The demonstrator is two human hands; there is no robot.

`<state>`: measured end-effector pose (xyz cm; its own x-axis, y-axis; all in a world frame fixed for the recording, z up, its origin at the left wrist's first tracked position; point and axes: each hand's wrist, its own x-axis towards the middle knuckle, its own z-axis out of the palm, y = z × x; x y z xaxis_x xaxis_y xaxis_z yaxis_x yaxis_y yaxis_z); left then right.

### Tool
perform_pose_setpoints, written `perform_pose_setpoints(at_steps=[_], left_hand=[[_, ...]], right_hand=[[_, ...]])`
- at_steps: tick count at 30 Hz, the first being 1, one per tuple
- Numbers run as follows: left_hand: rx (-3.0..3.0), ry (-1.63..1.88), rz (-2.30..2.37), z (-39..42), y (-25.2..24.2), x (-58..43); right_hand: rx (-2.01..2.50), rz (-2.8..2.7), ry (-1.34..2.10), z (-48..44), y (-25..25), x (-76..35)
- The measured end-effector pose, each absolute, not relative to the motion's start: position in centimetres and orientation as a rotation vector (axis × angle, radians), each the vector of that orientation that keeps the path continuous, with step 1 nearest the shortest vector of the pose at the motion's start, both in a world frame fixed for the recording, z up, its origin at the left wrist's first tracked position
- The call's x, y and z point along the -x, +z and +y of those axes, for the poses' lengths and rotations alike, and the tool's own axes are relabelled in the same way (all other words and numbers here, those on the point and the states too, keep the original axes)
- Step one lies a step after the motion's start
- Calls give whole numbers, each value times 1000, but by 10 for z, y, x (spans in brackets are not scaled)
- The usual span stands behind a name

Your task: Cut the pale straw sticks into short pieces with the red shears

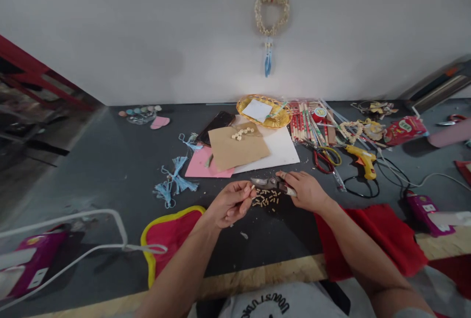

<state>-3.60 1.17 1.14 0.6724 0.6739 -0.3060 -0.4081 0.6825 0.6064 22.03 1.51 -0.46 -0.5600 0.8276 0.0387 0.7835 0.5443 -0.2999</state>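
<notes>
Closest to me was my shirt point(290, 296), at the table point(265, 239) edge. Beyond it, my left hand point(230, 203) pinched a stick point(252, 188) between thumb and fingers; my right hand point(306, 191) gripped pruners point(273, 183), blade near the stick. Short pieces point(265, 199) lay scattered between my hands.

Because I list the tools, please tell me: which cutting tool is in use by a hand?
The pruning shears, gripped in the right hand; the scissors with red and yellow handles lie unheld on the table.
</notes>
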Motion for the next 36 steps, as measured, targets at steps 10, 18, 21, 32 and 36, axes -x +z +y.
perform_pose_setpoints(at_steps=[10, 18, 21, 32, 36], left_hand=[[-664, 906, 815, 13, 16, 23], [-635, 846, 805, 12, 16, 23], [-624, 822, 763, 11, 17, 25], [-484, 773, 506, 11, 13, 33], [-566, 874, 615, 12, 15, 31]], right_hand=[[1468, -2516, 207, 19, -9, -219], [1426, -2558, 268, 18, -7, -219], [1425, -2568, 267, 16, -6, -218], [1349, -2567, 224, 21, -9, -222], [1600, -2410, 85, 25, -16, -230]])
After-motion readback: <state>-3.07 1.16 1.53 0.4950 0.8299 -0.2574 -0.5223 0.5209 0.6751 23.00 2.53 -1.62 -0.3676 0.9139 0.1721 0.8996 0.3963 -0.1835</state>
